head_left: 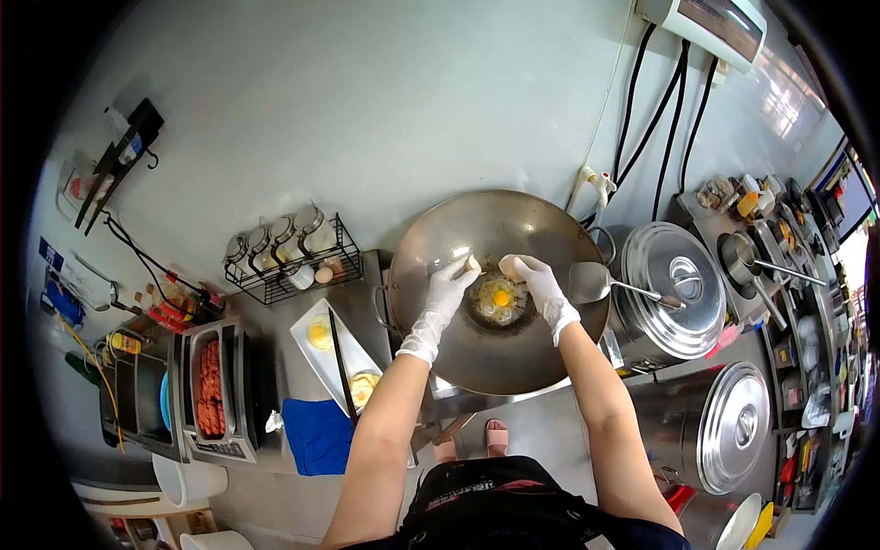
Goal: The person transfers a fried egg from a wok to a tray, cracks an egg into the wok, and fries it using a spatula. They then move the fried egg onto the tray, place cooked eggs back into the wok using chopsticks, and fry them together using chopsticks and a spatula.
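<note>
Both my hands wear white gloves and hover over a large wok. A cracked egg with a whole yellow yolk lies in the wok's bottom, its white spread around it. My left hand has its fingers closed on a piece of eggshell, left of the egg. On the other side, my right hand grips another eggshell piece. A metal spatula rests across the wok's right rim, its handle reaching over a pot lid.
Left of the wok are a white tray with eggs and black chopsticks, a blue cloth and a wire rack of jars. Lidded pots stand at right. A water tap is on the wall.
</note>
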Available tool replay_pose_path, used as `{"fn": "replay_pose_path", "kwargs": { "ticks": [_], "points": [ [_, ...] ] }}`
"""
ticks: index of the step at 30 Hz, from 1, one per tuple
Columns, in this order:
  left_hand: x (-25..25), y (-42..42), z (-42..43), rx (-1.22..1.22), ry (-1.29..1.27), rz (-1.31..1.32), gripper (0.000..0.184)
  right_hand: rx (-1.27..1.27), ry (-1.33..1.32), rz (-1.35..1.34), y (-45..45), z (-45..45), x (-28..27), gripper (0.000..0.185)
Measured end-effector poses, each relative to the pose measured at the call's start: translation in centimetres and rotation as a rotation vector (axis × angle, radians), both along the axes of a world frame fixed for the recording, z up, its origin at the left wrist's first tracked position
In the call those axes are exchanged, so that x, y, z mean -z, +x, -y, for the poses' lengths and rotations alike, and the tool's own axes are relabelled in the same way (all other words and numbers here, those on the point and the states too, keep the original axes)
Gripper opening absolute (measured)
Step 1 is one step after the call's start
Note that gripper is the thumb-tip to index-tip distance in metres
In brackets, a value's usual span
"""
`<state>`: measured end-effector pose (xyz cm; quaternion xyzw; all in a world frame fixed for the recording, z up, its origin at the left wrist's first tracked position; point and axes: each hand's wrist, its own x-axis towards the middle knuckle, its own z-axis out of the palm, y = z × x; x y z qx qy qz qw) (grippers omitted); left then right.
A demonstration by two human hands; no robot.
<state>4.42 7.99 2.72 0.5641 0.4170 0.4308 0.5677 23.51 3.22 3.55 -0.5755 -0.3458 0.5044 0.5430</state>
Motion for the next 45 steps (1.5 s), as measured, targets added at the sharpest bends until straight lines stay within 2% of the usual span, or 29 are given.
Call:
{"fn": "replay_pose_path", "kwargs": {
  "ticks": [3, 7, 9, 12, 13, 16, 17, 18, 21, 22, 24, 26, 28, 29, 30, 32, 34, 36, 38, 39, 41, 44, 45],
  "points": [
    [-2.2, -0.3, 0.7, 0.092, -0.059, 0.033, 0.042, -0.147, -0.052, -0.300, -0.1, 0.8, 0.5, 0.037],
    [-3.6, -1.3, 1.9, 0.212, -0.034, 0.058, 0.045, -0.295, -0.051, -0.325, -2.7, 1.5, 0.6, 0.041],
    [-4.2, -2.8, 2.3, 0.250, -0.104, 0.078, 0.043, -0.334, -0.058, -0.443, -4.4, 1.6, 0.7, 0.041],
    [-2.0, -6.9, 1.5, 0.218, 0.125, -0.123, 0.038, -0.358, -0.020, -0.591, -7.6, 1.5, 1.0, 0.038],
    [-4.7, -8.6, 3.0, 0.253, 0.080, -0.146, 0.045, -0.392, 0.004, -0.567, -8.9, 1.8, 0.3, 0.037],
    [-6.7, -13.9, 6.7, 0.038, 0.217, -0.360, 0.066, -0.469, 0.003, -0.405, -14.1, 3.0, -2.2, 0.039],
    [-7.2, -15.8, 8.4, 0.065, 0.120, -0.107, 0.085, -0.510, 0.008, -0.433, -16.5, 3.5, -2.6, 0.039],
    [-8.0, -17.7, 10.2, -0.025, 0.294, -0.412, 0.092, -0.549, 0.016, -0.459, -18.7, 4.1, -2.9, 0.040],
    [-7.7, -23.1, 15.5, -0.135, 0.312, -0.484, 0.092, -0.792, -0.011, -0.530, -25.2, 6.8, -1.6, 0.043],
    [-7.6, -24.7, 17.5, -0.235, 0.341, -0.637, 0.087, -0.824, -0.045, -0.532, -27.5, 8.2, -1.3, 0.044],
    [-5.5, -27.9, 21.0, -0.408, 0.265, -0.579, 0.084, -0.955, -0.123, -0.496, -31.4, 10.2, 0.9, 0.050],
    [-5.0, -31.1, 24.3, -0.486, 0.042, -0.367, 0.082, -1.018, -0.165, -0.397, -34.5, 12.3, 2.7, 0.051],
    [-1.7, -35.0, 26.9, -0.691, 0.049, -0.459, 0.082, -1.124, -0.218, -0.220, -36.0, 14.1, 4.0, 0.049],
    [-1.0, -36.8, 28.0, -0.768, -0.006, -0.415, 0.079, -1.127, -0.207, -0.156, -36.6, 15.5, 5.9, 0.046],
    [2.9, -39.7, 29.4, -0.846, -0.010, -0.442, 0.080, -1.154, -0.147, 0.012, -36.9, 16.9, 6.4, 0.047],
    [5.3, -42.3, 31.0, -0.978, -0.163, -0.308, 0.082, -1.238, -0.116, 0.197, -37.0, 19.2, 8.6, 0.049],
    [6.5, -43.6, 31.5, -1.010, -0.189, -0.358, 0.082, -1.276, 0.237, 0.476, -37.2, 20.4, 8.5, 0.052],
    [8.4, -44.4, 31.4, -0.993, -0.180, -0.452, 0.081, -1.294, 0.324, 0.612, -37.7, 21.3, 9.4, 0.051],
    [10.5, -45.1, 30.8, -0.927, -0.127, -0.588, 0.080, -1.205, 0.441, 0.768, -38.2, 22.1, 10.5, 0.052],
    [10.4, -44.6, 30.2, -0.913, -0.145, -0.527, 0.079, -1.235, 0.416, 0.853, -38.3, 22.0, 10.0, 0.051],
    [9.9, -44.1, 29.0, -0.891, -0.175, -0.601, 0.080, -1.297, 0.373, 1.020, -38.6, 21.7, 8.9, 0.051],
    [9.5, -43.9, 28.1, -0.898, -0.176, -0.633, 0.082, -1.303, 0.430, 1.072, -38.5, 21.9, 11.1, 0.049],
    [10.4, -44.0, 28.0, -0.888, -0.185, -0.551, 0.082, -1.277, 0.465, 1.065, -38.2, 22.2, 11.1, 0.047]
  ]
}}
